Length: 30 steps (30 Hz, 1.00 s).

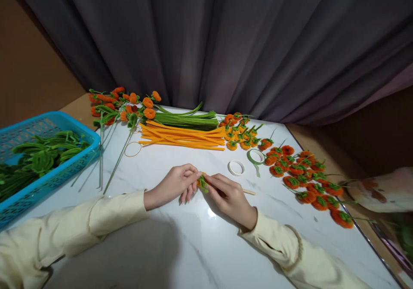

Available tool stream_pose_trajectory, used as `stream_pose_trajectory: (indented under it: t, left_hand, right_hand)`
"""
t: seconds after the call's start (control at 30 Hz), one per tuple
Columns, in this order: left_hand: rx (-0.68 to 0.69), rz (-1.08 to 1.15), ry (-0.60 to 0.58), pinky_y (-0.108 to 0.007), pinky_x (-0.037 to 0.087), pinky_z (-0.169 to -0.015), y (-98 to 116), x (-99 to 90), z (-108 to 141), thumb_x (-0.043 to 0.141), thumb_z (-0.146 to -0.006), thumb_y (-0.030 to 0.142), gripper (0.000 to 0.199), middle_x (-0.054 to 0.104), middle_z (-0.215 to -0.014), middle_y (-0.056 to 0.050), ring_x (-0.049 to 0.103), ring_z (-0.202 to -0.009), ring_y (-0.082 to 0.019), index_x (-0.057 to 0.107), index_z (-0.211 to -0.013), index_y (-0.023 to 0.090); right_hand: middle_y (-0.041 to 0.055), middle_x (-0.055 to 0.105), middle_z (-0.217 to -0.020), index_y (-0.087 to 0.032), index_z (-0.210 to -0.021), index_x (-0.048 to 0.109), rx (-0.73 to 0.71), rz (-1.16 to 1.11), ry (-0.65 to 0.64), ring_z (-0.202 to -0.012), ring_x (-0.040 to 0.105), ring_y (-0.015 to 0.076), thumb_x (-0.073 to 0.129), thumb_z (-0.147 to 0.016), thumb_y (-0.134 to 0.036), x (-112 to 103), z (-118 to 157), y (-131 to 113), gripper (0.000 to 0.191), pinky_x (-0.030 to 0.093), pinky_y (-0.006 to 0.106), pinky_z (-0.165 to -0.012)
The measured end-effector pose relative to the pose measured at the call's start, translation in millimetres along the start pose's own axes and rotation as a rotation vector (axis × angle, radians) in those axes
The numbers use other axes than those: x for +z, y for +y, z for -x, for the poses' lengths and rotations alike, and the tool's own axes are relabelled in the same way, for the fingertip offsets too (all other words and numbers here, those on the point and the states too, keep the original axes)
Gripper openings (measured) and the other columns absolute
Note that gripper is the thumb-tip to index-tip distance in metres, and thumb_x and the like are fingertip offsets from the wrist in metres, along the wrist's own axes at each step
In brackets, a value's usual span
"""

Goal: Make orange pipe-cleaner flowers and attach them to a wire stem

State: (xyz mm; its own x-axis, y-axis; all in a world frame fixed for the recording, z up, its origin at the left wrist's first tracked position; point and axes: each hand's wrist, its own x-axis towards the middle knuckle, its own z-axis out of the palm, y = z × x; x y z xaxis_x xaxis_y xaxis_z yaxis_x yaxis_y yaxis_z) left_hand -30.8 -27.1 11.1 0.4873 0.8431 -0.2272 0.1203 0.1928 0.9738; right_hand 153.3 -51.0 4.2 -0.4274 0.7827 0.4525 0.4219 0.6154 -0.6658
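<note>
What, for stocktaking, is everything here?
Curtain: one, grey, behind
Table: one, white, below
Basket: one, blue, left
Leaves: many, green, in basket
Flowers: many, orange, both sides
Tape: one, green, right
Small flowers: several, yellow, behind tape
Strips: many, green and amber, far
Hoop: at least one, gold, left
Ring: one, white, central
Unclear item: one, pale, right
Stick: one, tan, central
Workpiece: one, amber-green, held
Sleeves: two, cream, near
Left hand, right hand: two, bare, central
</note>
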Motion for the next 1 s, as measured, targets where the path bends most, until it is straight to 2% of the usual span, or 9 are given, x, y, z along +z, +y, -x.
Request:
stream_pose_trajectory:
  t: [0.2,0.37,0.53,1.0]
  left_hand:
    - [-0.026,-0.002,-0.023,-0.015,0.038,-0.029,2,0.4,1,0.056,-0.081,0.044,0.031,0.054,-0.055,0.004,0.053,-0.038,-0.009,0.047,-0.084,0.014]
    - [-0.038,0.057,-0.078,-0.016,0.042,-0.033,5,0.7,1,0.057,-0.081,0.044,0.031,0.056,-0.063,0.002,0.061,-0.048,-0.013,0.046,-0.086,0.015]
    - [-0.047,0.07,-0.087,-0.017,0.043,-0.035,5,0.4,0,0.058,-0.08,0.043,0.031,0.058,-0.066,0.0,0.064,-0.054,-0.016,0.046,-0.088,0.015]
    - [-0.056,0.12,-0.124,-0.015,0.045,-0.036,5,-0.6,-1,0.058,-0.079,0.041,0.03,0.058,-0.068,0.0,0.065,-0.056,-0.015,0.045,-0.088,0.015]
  right_hand:
    - [0.0075,0.065,-0.086,-0.02,-0.11,0.064,0.021,-0.037,-0.013,-0.075,0.062,0.0144,0.042,-0.093,-0.021,-1,0,6,0.028,0.051,0.023,-0.068]
    - [0.007,0.065,-0.083,-0.02,-0.111,0.065,0.008,-0.024,0.0,-0.073,0.062,0.0139,0.04,-0.092,-0.017,-1,0,9,0.031,0.051,0.023,-0.066]
    - [0.0071,0.065,-0.083,-0.02,-0.11,0.065,0.011,-0.025,0.004,-0.072,0.062,0.0142,0.044,-0.092,-0.02,-1,0,9,0.027,0.051,0.023,-0.066]
    - [0.007,0.065,-0.083,-0.021,-0.107,0.066,0.006,0.009,0.008,-0.072,0.062,0.0139,0.042,-0.093,-0.021,2,2,13,0.027,0.051,0.022,-0.066]
